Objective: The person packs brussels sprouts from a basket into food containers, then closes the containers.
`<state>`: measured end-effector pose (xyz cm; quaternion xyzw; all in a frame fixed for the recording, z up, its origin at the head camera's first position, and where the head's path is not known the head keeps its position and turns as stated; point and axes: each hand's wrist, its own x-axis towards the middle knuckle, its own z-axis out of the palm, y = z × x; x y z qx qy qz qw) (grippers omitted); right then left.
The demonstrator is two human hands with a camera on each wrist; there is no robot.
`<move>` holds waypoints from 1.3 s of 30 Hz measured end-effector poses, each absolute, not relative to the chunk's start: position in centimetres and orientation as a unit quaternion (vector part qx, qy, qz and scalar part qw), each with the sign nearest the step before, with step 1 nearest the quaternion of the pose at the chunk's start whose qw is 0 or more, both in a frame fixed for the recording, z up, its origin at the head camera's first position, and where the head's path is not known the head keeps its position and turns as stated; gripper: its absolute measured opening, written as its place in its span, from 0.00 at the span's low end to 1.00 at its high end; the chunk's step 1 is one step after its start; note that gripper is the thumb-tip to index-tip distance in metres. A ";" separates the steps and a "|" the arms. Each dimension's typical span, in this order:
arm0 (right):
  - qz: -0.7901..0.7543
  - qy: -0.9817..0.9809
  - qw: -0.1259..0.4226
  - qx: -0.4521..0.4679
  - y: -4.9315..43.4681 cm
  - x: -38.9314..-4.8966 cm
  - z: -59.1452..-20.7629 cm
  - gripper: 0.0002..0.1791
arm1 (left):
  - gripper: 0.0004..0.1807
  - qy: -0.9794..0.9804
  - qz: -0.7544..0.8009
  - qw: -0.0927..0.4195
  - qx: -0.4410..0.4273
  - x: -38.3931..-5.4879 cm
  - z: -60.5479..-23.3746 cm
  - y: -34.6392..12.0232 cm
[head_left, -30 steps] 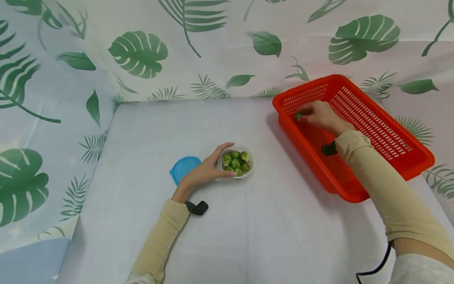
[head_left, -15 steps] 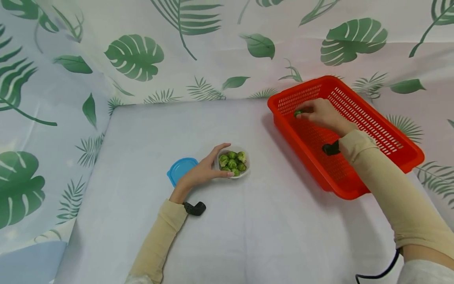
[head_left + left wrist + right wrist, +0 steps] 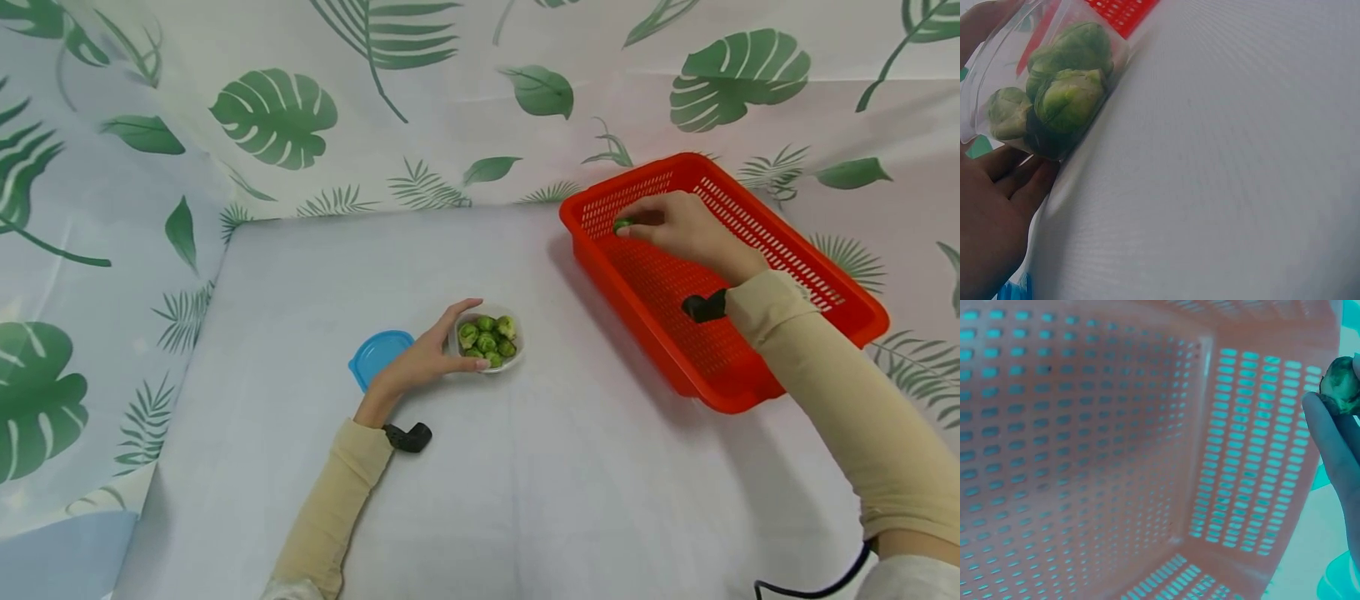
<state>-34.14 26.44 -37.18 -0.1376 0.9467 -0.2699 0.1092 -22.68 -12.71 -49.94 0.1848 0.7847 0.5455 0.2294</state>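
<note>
My left hand (image 3: 427,354) holds a small clear plastic container (image 3: 1116,53) from its left side, thumb at the near edge and index finger along the far rim. Several green Brussels sprouts (image 3: 486,342) fill it; through its wall they show up close in the left wrist view. Over the far left end of a red slotted basket (image 3: 660,350), my right hand (image 3: 693,233) pinches a single Brussels sprout (image 3: 1339,386) between thumb and fingertips. The right wrist view shows the basket's slotted floor and walls below that sprout, in washed-out colours.
A blue lid (image 3: 381,354) lies on the white table, partly behind my left wrist. The basket stands at the right of the table (image 3: 420,500), near the leaf-printed backdrop (image 3: 442,92). A dark cable (image 3: 813,593) hangs by my right forearm.
My right hand has lifted slightly inside the basket, with the sprout in its fingertips. My left hand stays on the container. The whole head view has shifted a little to the left.
</note>
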 end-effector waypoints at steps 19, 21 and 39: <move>-0.292 0.935 0.088 -0.183 22.7 -31.0 -34.4 0.20 | 0.53 0.779 0.551 0.227 0.196 -23.0 -49.9 -12.7; -0.294 0.933 0.091 -0.186 22.4 -30.8 -34.3 0.21 | 0.54 0.778 0.552 0.229 0.194 -22.9 -49.9 -12.7; -0.284 0.923 0.108 -0.235 20.0 -29.1 -34.7 0.14 | 0.55 0.779 0.550 0.227 0.197 -22.7 -49.9 -12.7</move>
